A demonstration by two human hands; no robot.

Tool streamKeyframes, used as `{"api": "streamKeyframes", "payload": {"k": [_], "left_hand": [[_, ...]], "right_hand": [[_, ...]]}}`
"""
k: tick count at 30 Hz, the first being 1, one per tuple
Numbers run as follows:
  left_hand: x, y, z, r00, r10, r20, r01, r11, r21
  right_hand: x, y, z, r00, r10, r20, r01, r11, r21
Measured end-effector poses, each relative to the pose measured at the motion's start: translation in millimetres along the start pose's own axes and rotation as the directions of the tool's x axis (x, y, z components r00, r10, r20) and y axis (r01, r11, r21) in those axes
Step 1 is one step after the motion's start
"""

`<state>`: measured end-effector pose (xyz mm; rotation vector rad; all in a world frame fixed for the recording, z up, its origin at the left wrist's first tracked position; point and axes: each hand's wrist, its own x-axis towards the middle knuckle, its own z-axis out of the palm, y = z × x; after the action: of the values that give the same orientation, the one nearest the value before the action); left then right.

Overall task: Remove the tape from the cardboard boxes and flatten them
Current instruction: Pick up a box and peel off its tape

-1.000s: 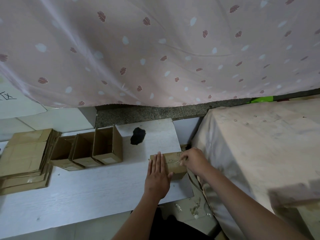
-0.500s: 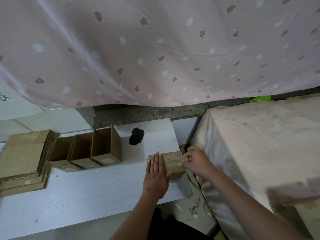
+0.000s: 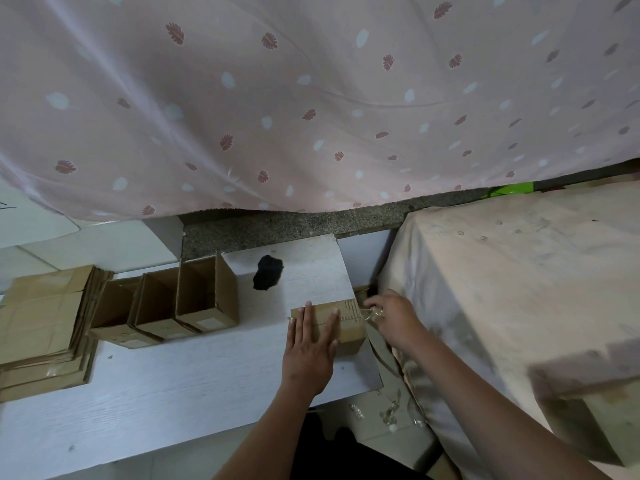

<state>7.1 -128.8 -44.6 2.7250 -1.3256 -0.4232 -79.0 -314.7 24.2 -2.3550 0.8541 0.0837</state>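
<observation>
A small closed cardboard box (image 3: 349, 323) sits near the right end of the white table (image 3: 173, 382). My left hand (image 3: 308, 348) lies flat on its top with straight fingers, pressing it down. My right hand (image 3: 393, 320) is at the box's right end and pinches a strip of clear tape (image 3: 372, 313) that runs off the box's top edge. Three open boxes (image 3: 166, 306) stand in a row to the left. A stack of flattened boxes (image 3: 45, 323) lies at the table's far left.
A black lump (image 3: 267, 277) lies on the table behind the taped box. Crumpled tape scraps (image 3: 391, 410) litter the floor below the table's right end. A cloth-covered bench (image 3: 512, 282) stands close on the right. A patterned pink curtain (image 3: 311, 98) hangs behind.
My right hand has moved right, from over the box's top to past its right end, drawing the tape off with it. My left hand stays flat on the box.
</observation>
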Motion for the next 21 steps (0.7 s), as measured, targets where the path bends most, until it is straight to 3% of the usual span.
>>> {"api": "streamKeyframes", "payload": {"k": [5, 9, 13, 17, 21], "left_hand": [[8, 16, -5, 0.999, 0.0, 0.038, -0.001, 1.0, 0.029], [18, 30, -6, 0.99, 0.031, 0.136, -0.042, 0.996, 0.077], [28, 38, -16, 0.992, 0.021, 0.127, -0.032, 0.996, 0.086], [34, 31, -30, 0.999, 0.016, 0.03, -0.016, 0.999, -0.028], [35, 18, -41, 1.0, -0.019, -0.015, 0.015, 0.964, -0.267]], "right_hand": [[-1, 5, 6, 0.999, 0.025, 0.031, -0.024, 0.999, -0.028], [-6, -1, 6, 0.998, 0.03, 0.062, -0.032, 0.999, 0.025], [-10, -10, 3, 0.999, 0.023, 0.047, -0.028, 0.993, 0.116], [-12, -22, -10, 0.999, -0.028, -0.027, 0.032, 0.987, 0.158], [-11, -33, -22, 0.999, -0.01, -0.051, 0.021, 0.975, 0.221]]}}
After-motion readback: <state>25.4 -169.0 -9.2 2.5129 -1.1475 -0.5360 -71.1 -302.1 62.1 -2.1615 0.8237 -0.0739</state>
